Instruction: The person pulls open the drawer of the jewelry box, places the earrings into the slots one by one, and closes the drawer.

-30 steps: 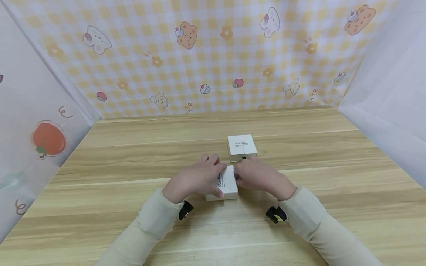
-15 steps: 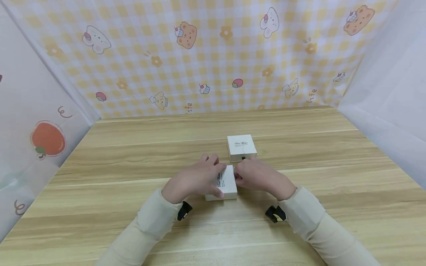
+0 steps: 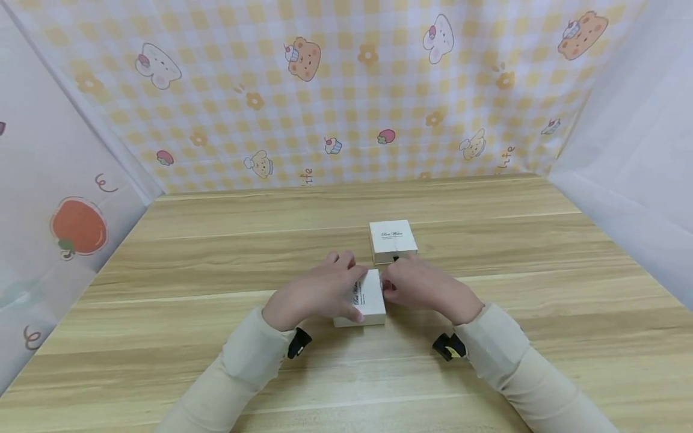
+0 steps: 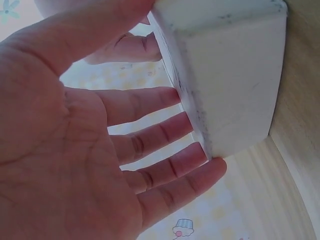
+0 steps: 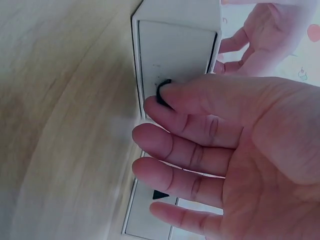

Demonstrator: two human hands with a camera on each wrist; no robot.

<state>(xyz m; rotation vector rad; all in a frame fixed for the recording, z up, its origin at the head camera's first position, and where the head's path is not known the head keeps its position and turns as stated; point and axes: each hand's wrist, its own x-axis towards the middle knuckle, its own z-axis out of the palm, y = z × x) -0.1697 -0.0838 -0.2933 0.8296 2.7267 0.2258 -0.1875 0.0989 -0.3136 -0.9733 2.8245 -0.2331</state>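
A small white drawer-style gift box with black script on top lies on the wooden table before me. My left hand spans it from the left, thumb at the near edge and index fingertip at the far edge. In the left wrist view its fingertips touch the box's edge. My right hand is at the box's right end. There the right wrist view has thumb and index finger pinching a black ribbon pull tab on the drawer front, which sits within the sleeve. The other right fingers are loosely bent.
A second white box, lettered "Best Wishes", stands just behind, its own black tab facing my right hand. Wooden tabletop surrounds both boxes. A yellow checked cloth hangs at the back, with white cloth at both sides.
Both hands and both boxes stay almost where they were. The right fingers have shifted very slightly at the end of the near box.
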